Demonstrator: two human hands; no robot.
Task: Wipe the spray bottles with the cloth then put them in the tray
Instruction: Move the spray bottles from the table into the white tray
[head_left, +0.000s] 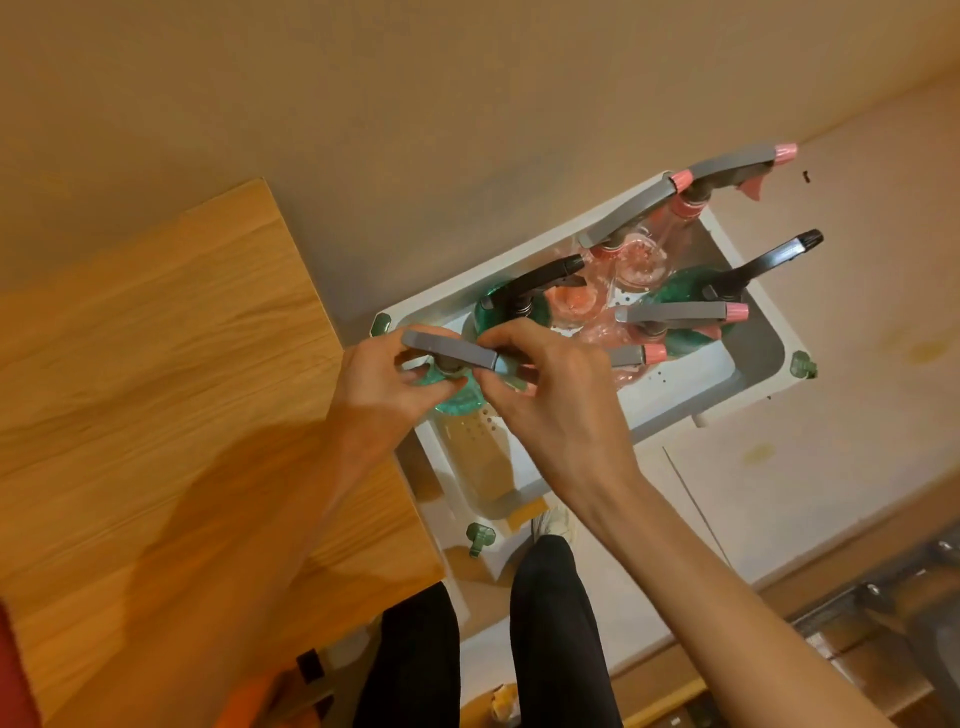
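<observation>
A wooden table (171, 374) fills the left of the view, its right edge just beside a white tray (748, 364) that sits lower, near the floor. Both forearms reach forward and down from the bottom of the view, converging over the near-left part of the tray. The left arm crosses above the table's corner; the right arm runs in from the lower right, above the person's dark trouser legs (550, 639). The tray holds several upright spray bottles: a green one with a black head (511, 306) at the left, another green one with a black head (691, 291) at the right, and a group of clear pink bottles with grey heads (639, 260) between and behind them. The hands hold one more green spray bottle (460, 400), grey-headed, upright above the tray's near-left end; contact with the tray floor cannot be determined. The left hand (379, 379) has its fingers curled round the bottle's neck under the grey head. The right hand (540, 379) pinches the nozzle end of that head with thumb and fingertips, wrist raised.
</observation>
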